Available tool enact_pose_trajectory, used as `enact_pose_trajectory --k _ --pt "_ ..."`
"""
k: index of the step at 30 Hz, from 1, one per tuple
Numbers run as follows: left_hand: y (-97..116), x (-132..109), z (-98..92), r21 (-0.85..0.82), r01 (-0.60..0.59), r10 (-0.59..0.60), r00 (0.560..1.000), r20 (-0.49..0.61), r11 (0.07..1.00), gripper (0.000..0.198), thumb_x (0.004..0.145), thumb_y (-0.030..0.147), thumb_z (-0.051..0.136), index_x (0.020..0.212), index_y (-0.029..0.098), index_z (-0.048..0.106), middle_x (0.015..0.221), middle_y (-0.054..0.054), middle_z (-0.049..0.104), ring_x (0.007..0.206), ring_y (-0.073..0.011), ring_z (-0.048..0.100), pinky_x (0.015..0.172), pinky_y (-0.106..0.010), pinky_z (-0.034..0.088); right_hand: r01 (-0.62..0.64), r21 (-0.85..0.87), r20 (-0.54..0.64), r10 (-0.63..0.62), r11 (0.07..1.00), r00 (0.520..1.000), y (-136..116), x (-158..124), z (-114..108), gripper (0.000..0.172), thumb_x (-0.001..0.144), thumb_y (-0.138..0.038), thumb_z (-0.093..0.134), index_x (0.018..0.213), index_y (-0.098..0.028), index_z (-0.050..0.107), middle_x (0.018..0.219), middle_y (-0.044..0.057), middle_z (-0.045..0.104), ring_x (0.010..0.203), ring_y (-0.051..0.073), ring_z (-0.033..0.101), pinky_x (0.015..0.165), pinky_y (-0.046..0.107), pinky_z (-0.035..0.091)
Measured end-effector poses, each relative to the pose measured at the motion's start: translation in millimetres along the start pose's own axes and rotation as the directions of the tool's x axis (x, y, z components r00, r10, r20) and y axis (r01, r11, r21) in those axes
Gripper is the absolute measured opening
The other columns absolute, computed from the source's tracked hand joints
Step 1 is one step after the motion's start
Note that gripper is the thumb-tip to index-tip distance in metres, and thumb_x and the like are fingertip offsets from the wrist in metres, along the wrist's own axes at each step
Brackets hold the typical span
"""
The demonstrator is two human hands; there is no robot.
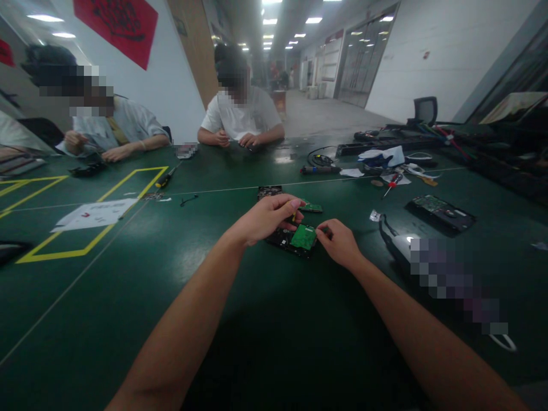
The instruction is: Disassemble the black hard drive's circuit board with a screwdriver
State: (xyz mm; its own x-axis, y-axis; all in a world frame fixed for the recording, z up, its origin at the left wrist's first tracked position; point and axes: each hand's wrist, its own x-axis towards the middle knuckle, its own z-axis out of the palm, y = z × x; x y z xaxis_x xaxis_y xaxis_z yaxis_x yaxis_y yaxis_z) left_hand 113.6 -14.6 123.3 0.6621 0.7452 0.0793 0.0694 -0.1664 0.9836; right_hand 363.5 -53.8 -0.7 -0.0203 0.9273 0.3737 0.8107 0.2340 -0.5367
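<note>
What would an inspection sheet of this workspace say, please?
Surface: dark green table, yellow tape outlines at left.
Job's things: green circuit board on a black device; second board behind.
Clutter: yellow-handled screwdriver, paper sheet, red screwdriver.
Hands: left hand grips a yellow tool over the board; right hand touches its right edge.
Cables: black cable looped farther back.
Surroundings: one person and another person seated opposite; corridor behind.

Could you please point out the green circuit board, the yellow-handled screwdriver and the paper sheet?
green circuit board point(303, 236), head view, its middle
yellow-handled screwdriver point(162, 181), head view, its handle
paper sheet point(96, 214), head view, its centre
</note>
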Motion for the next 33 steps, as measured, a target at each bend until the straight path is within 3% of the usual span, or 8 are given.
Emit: enact_pose_trajectory --k 6,9,14,23,28,33 --pt "-2 2 0.8 -0.194 0.066 -0.072 0.997 -0.026 0.979 0.041 0.100 0.053 0.058 0.106 0.015 0.073 0.097 -0.011 0.070 0.097 -0.0219 0.068 0.085 -0.037 0.061 -0.009 0.002 0.004 0.009 1.000 1.000 1 0 0 0.014 0.096 -0.031 0.061 0.099 -0.020 0.069 0.099 0.007 0.068 0.079 0.018 0.063 0.072 0.033 0.048" --pt "-1 2 0.0 -0.269 0.090 -0.101 0.995 -0.027 0.959 0.037 0.100 0.046 0.057 0.104 0.013 0.073 0.098 -0.012 0.071 0.097 -0.0225 0.069 0.085 -0.039 0.061 -0.010 0.006 0.004 0.010 1.000 1.000 0 0 0 0.015 0.096 -0.031 0.060 0.100 -0.020 0.070 0.100 0.007 0.069 0.079 0.018 0.063 0.072 0.033 0.049" --pt "3 -1 -4.3 -0.084 0.063 -0.066 0.997 -0.036 0.995 0.031 0.096 0.044 0.064 0.102 0.015 0.073 0.100 -0.011 0.071 0.091 -0.0204 0.068 0.074 -0.033 0.061 -0.003 -0.002 0.013 0.003 1.000 1.000 -2 0 -2 0.017 0.097 -0.031 0.059 0.102 -0.020 0.072 0.101 0.007 0.069 0.079 0.018 0.063 0.074 0.034 0.049" --pt "-1 -1 -12.9 0.227 0.088 -0.038 0.976 -0.215 0.970 0.042 0.082 0.058 0.078 0.079 0.019 0.064 0.078 -0.006 0.067 0.068 -0.0165 0.065 0.060 -0.029 0.053 0.001 0.010 0.011 -0.002 1.000 1.000 -4 1 -3 0.015 0.097 -0.029 0.059 0.098 -0.021 0.072 0.099 0.007 0.069 0.080 0.019 0.063 0.074 0.033 0.049" --pt "-2 0 -9.5 0.291 0.069 -0.014 0.982 -0.186 0.954 0.045 0.080 0.062 0.078 0.080 0.019 0.063 0.075 -0.005 0.066 0.067 -0.0165 0.064 0.059 -0.027 0.051 0.013 0.005 0.016 -0.013 1.000 1.000 -1 1 -1 0.016 0.097 -0.030 0.059 0.098 -0.021 0.072 0.098 0.007 0.069 0.080 0.019 0.063 0.074 0.033 0.049" --pt "4 -1 -4.4 0.212 0.033 -0.014 0.996 -0.092 0.977 0.041 0.084 0.056 0.077 0.089 0.017 0.064 0.082 -0.004 0.066 0.075 -0.0165 0.064 0.064 -0.028 0.055 0.010 0.003 0.024 -0.011 1.000 1.000 -1 1 -2 0.017 0.098 -0.030 0.058 0.099 -0.021 0.072 0.099 0.006 0.068 0.082 0.019 0.063 0.074 0.033 0.049"
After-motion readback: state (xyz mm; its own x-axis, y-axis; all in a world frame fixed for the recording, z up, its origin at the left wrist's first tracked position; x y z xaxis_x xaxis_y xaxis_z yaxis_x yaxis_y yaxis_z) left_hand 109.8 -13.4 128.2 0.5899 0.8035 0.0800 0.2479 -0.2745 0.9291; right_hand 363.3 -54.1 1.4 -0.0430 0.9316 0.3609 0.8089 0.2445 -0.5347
